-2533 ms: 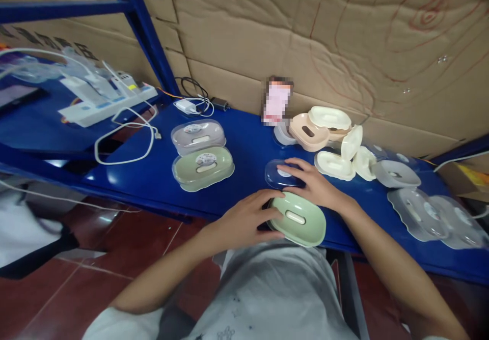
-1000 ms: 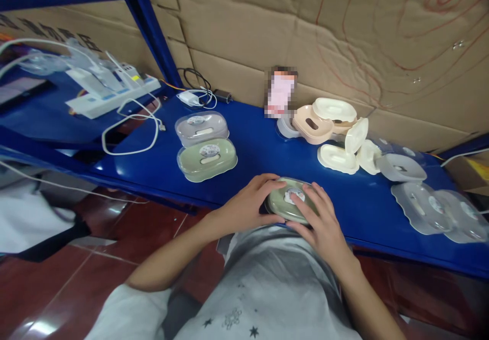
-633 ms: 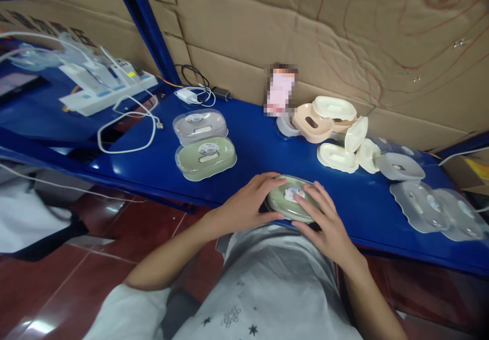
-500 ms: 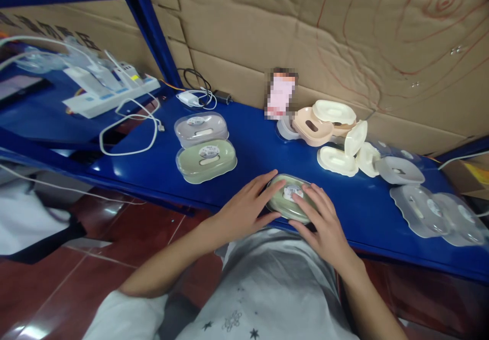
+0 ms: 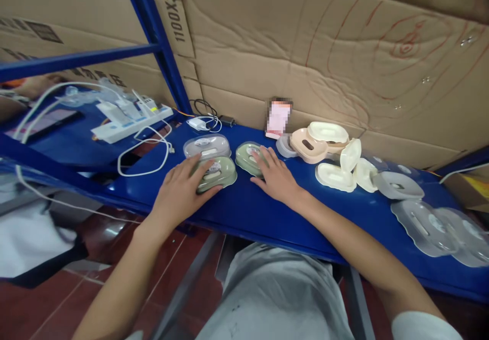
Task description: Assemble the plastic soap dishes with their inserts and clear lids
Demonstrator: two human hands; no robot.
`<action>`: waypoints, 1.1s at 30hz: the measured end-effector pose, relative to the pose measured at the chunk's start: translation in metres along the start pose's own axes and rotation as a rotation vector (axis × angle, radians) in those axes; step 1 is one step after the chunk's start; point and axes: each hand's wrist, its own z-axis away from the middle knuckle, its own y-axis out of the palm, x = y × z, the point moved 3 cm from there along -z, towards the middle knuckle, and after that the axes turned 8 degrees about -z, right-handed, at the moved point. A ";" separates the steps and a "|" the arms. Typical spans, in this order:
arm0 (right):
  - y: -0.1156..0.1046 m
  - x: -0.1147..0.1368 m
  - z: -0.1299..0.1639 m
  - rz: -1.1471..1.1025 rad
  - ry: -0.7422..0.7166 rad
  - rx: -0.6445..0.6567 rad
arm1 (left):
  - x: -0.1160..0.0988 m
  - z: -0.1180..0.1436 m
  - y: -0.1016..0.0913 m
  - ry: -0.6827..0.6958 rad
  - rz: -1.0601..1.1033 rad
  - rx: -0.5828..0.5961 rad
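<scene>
On the blue shelf [image 5: 267,213], my right hand [image 5: 275,177] lies flat on a green lidded soap box [image 5: 246,157], fingers spread over its right half. My left hand [image 5: 181,191] rests with spread fingers on another green lidded soap box [image 5: 221,173] just to the left. A clear-grey lidded soap box [image 5: 207,146] sits behind that one. The two green boxes stand side by side, a small gap between them.
To the right lie a pink tray [image 5: 307,145], cream trays and lids [image 5: 336,176], and translucent lids [image 5: 424,220]. A power strip [image 5: 132,121] with white cables [image 5: 143,157] sits at the left. A cardboard wall [image 5: 324,60] backs the shelf.
The green box that both hands held at the front edge has moved back and left beside the other boxes. My left hand has shifted onto the neighbouring green box.
</scene>
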 end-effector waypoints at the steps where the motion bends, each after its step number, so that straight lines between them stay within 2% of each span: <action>1: -0.002 -0.006 -0.006 -0.004 0.005 -0.032 | 0.002 0.000 -0.001 0.008 -0.005 -0.017; 3: -0.009 -0.024 -0.004 0.032 0.021 -0.133 | 0.002 0.001 -0.005 0.031 -0.016 -0.070; 6: -0.021 -0.065 0.023 0.146 0.064 -0.259 | -0.014 0.008 -0.014 0.071 -0.010 -0.162; 8: -0.028 -0.093 0.045 0.199 0.078 -0.279 | -0.038 0.012 -0.018 0.155 0.037 -0.191; 11: -0.037 -0.122 0.072 0.214 0.042 -0.247 | -0.087 0.012 -0.016 0.349 0.149 -0.160; 14: -0.047 -0.122 0.100 0.146 -0.037 -0.272 | -0.130 0.006 -0.010 0.496 0.214 -0.124; 17: -0.050 -0.096 0.138 -0.038 -0.137 -0.328 | -0.153 -0.001 -0.004 0.533 0.259 -0.104; 20: -0.043 -0.068 0.176 -0.230 -0.202 -0.261 | -0.161 -0.002 0.001 0.560 0.308 -0.047; 23: -0.035 -0.060 0.199 -0.353 -0.192 -0.200 | -0.162 -0.001 0.003 0.618 0.333 0.027; 25: -0.034 -0.071 0.203 -0.357 -0.129 -0.229 | -0.161 0.000 0.003 0.634 0.341 0.056; 28: -0.032 -0.101 0.196 -0.267 0.026 -0.262 | -0.159 0.001 0.000 0.632 0.353 0.040; 31: -0.024 -0.128 0.182 -0.180 0.105 -0.182 | -0.153 0.002 -0.006 0.595 0.414 -0.046; 33: -0.020 -0.132 0.174 -0.153 0.097 -0.131 | -0.148 0.002 -0.009 0.530 0.486 -0.110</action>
